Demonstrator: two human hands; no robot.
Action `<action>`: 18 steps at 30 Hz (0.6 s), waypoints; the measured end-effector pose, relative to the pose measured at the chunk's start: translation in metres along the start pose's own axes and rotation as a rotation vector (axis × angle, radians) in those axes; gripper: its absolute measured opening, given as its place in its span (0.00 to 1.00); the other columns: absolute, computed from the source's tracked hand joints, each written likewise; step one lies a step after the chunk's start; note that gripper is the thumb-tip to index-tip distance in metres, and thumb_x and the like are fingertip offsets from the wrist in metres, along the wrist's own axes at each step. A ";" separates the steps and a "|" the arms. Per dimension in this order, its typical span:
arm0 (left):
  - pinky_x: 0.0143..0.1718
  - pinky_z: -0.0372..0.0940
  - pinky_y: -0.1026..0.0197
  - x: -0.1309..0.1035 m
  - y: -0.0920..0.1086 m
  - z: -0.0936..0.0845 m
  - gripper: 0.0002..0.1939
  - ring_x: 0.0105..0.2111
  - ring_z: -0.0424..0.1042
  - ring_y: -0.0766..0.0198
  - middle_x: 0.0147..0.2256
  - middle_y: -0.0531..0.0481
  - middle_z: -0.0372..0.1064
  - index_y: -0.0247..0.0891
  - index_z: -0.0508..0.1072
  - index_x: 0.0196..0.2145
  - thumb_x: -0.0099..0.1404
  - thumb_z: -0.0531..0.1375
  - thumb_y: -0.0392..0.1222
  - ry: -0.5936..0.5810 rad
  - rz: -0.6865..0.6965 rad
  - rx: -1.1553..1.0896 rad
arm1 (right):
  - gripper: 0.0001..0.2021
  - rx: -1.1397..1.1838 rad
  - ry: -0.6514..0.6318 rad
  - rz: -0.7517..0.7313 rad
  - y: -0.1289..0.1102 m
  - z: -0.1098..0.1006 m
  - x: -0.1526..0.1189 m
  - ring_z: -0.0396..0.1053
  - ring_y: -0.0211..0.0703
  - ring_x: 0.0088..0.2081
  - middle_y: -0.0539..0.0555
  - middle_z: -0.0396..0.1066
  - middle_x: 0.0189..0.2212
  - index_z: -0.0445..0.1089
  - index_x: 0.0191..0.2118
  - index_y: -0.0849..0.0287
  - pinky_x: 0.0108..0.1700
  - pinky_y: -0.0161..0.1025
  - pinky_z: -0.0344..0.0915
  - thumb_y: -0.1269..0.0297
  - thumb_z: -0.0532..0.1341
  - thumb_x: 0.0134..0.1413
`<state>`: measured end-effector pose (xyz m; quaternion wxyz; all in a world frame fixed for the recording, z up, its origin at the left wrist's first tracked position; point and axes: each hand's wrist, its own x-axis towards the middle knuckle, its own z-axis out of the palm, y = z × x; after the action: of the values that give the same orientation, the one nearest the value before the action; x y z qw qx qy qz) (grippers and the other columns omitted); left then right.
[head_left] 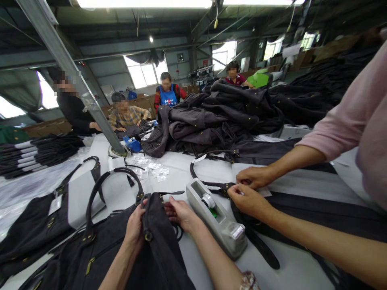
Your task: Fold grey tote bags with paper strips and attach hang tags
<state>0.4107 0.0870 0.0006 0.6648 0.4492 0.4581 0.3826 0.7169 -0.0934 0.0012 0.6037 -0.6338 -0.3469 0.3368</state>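
A dark fabric bag (115, 237) with a curved handle and brass-coloured fittings lies before me. My left hand (136, 225) is closed on the bag's upper edge, near a strap and a metal ring. On the other side of that raised edge, my right hand (181, 212) touches the fabric, its fingers partly bent and their tips partly hidden behind the bag. A thin dark strap end (173, 193) sticks out just above my right hand. Right beside my right forearm stands a grey tape dispenser (223, 229).
At the right, a co-worker's two hands (254, 189) handle another bag's handle. A large heap of dark bags (211, 117) rises behind. Small clear packets (154, 171) lie mid-table, near a slanting metal post (96, 108). Another bag (39, 229) lies left; several people work farther back.
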 end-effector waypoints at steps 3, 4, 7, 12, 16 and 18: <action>0.31 0.70 0.58 0.003 0.006 -0.023 0.10 0.29 0.74 0.57 0.23 0.50 0.73 0.38 0.73 0.29 0.50 0.57 0.44 0.050 -0.062 -0.025 | 0.12 0.049 -0.013 0.095 -0.001 0.071 -0.001 0.69 0.40 0.40 0.54 0.70 0.40 0.69 0.41 0.62 0.41 0.41 0.69 0.58 0.57 0.59; 0.31 0.70 0.57 0.004 0.007 -0.032 0.08 0.28 0.74 0.56 0.21 0.51 0.72 0.38 0.72 0.25 0.49 0.57 0.45 0.080 -0.057 -0.007 | 0.14 0.053 -0.034 0.109 0.000 0.096 -0.002 0.69 0.41 0.40 0.55 0.69 0.42 0.67 0.45 0.63 0.41 0.43 0.69 0.58 0.58 0.59; 0.32 0.72 0.55 0.006 0.005 -0.056 0.07 0.28 0.74 0.56 0.20 0.54 0.72 0.41 0.71 0.23 0.48 0.58 0.46 0.173 0.048 0.038 | 0.16 0.059 -0.109 0.146 0.002 0.159 -0.005 0.68 0.43 0.42 0.56 0.67 0.46 0.64 0.50 0.62 0.43 0.45 0.69 0.59 0.57 0.60; 0.38 0.72 0.55 0.004 0.003 -0.062 0.12 0.35 0.75 0.54 0.25 0.55 0.75 0.44 0.75 0.31 0.51 0.60 0.51 0.155 0.114 0.023 | 0.15 0.048 -0.214 0.196 0.001 0.217 -0.018 0.69 0.39 0.37 0.54 0.69 0.40 0.67 0.45 0.63 0.38 0.41 0.69 0.57 0.57 0.59; 0.37 0.72 0.55 0.008 0.010 -0.052 0.15 0.37 0.75 0.52 0.30 0.47 0.76 0.39 0.76 0.36 0.54 0.61 0.50 -0.008 -0.073 -0.045 | 0.13 -0.107 -0.232 0.195 -0.002 0.234 -0.025 0.68 0.40 0.28 0.52 0.71 0.26 0.71 0.30 0.63 0.29 0.34 0.62 0.57 0.59 0.56; 0.35 0.72 0.57 0.011 0.010 -0.051 0.14 0.35 0.76 0.54 0.31 0.46 0.76 0.35 0.75 0.37 0.52 0.64 0.43 -0.017 -0.142 -0.071 | 0.13 -0.332 -0.101 0.119 -0.001 0.228 -0.021 0.68 0.41 0.28 0.54 0.71 0.23 0.71 0.25 0.62 0.30 0.34 0.59 0.61 0.57 0.56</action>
<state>0.3647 0.1125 -0.0018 0.7097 0.3951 0.4692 0.3465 0.5125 0.0099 -0.0075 0.4517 -0.7266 -0.3892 0.3414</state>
